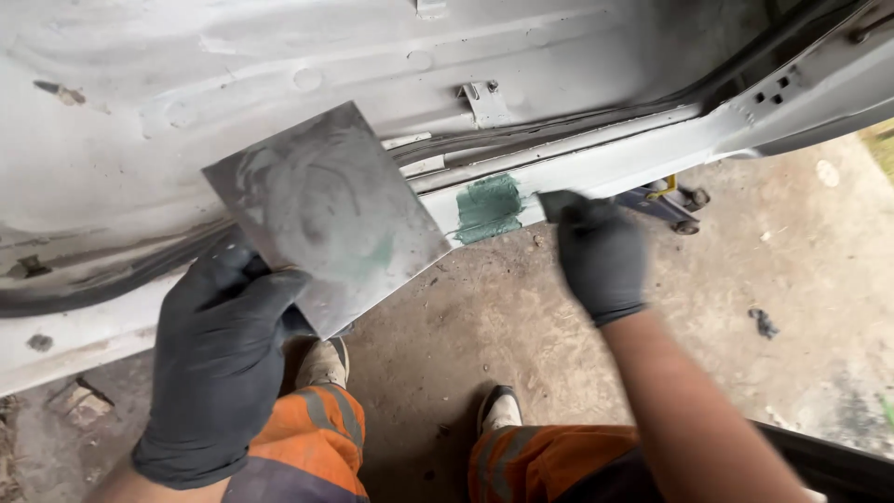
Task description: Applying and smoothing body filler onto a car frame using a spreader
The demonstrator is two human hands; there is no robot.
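The left hand [219, 363] gripped a smeared metal board [326, 219] by its lower corner, tilted near the sill [605, 163]. The right hand [601, 256] was closed on what looked like a spreader [556, 203], its edge beside the green filler [489, 207] on the sill. Good practice, I judged: blade low, pressure even, strokes feathered outward past the patch.

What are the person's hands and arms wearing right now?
Both hands wear black, snug-fitting gloves ending at the wrist: the left hand and the right hand. The right forearm is bare, with no sleeve, watch or marking visible.
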